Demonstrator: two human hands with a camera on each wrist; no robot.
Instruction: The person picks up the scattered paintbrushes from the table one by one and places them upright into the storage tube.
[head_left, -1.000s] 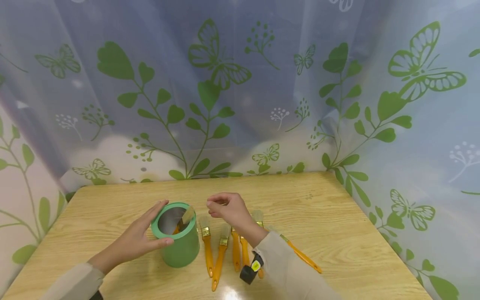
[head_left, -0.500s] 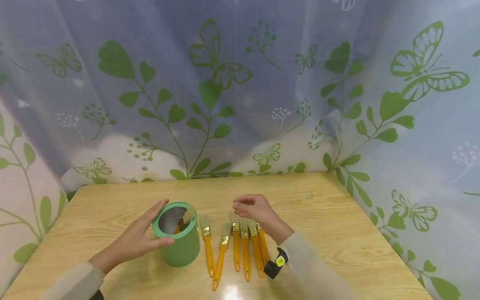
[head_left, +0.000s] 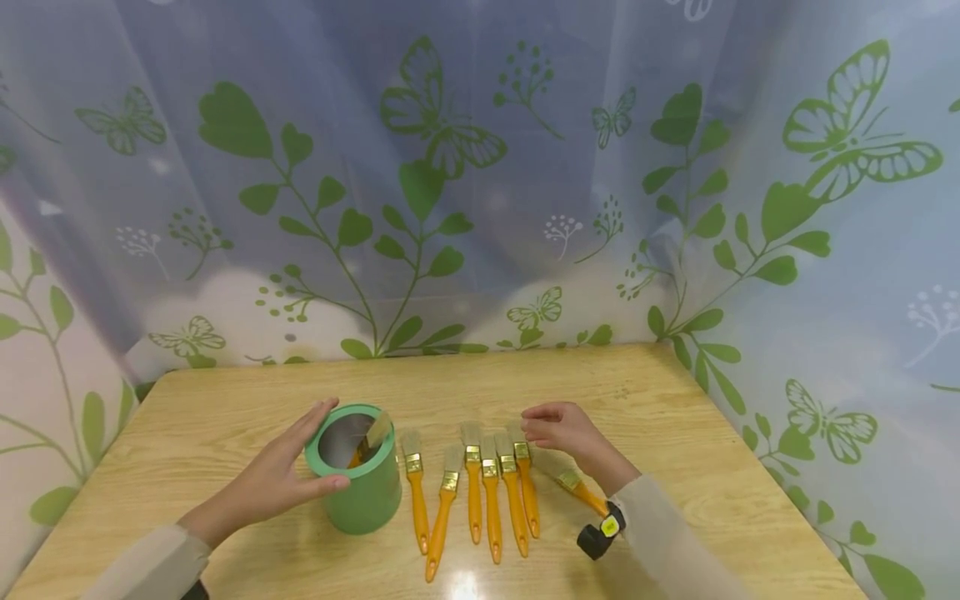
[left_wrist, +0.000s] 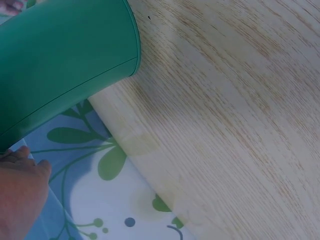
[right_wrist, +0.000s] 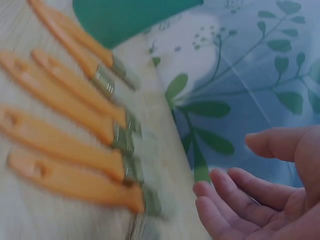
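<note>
Paintbrushes (head_left: 474, 496) lie at lower centre, 6 handles uncovered now the right hand (head_left: 570, 433), fingers relaxed and empty, has moved right carrying none, the left hand (head_left: 277, 471), fingers straight, touching the can (head_left: 363, 507).

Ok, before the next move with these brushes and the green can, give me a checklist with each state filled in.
1. Green can upright, mouth uncovered: ok.
2. Left hand touching the can: ok, thumb by the near rim.
3. Right hand free: ok, it holds nothing, thumb apart from the fingers.
4. Rightmost brush fully visible: not ok, the handle's end is hidden in the head view.
5. Number of brushes inside the can: cannot tell; only one bristle head shows clearly.
</note>
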